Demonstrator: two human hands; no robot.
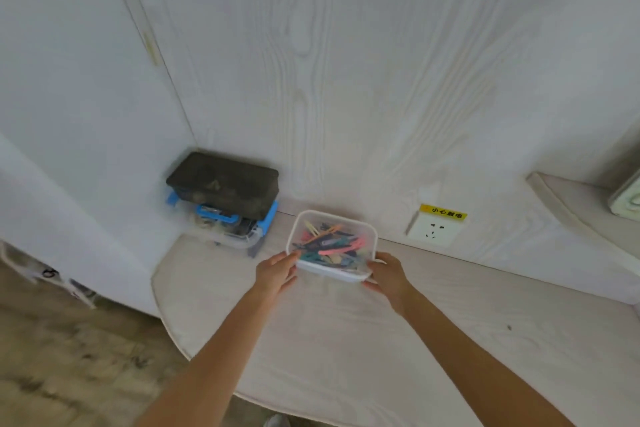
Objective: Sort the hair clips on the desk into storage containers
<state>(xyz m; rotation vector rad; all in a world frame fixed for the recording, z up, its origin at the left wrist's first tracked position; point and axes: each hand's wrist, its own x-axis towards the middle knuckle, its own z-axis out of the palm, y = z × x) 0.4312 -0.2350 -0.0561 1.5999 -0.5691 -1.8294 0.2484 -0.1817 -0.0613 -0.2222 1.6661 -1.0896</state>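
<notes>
Near the back edge of the pale wood-grain table, close to the wall, a clear plastic container is gripped by both hands. The left hand clasps its near left corner, fingers wrapped on the rim; the right hand clasps the near right corner, thumb on top of the rim and fingers beneath. The container looks slightly tilted, though whether its far edge touches the table cannot be told. Inside it lie the hair clips, a loose heap of slim clips in pink, orange, teal and dark colours, crossing one another.

To the left, in the corner where the table meets the walls, stands a second clear storage box with blue latches; small items show through its side, too blurred to name. A dark rectangular case rests on top of it.

On the wall to the right of the held container is a white power socket. Just above it is a yellow sticker with black Chinese writing that reads "小心触电". Farther right, a pale shelf juts from the wall, carrying a light green thing at the frame's edge, cut off from view.
</notes>
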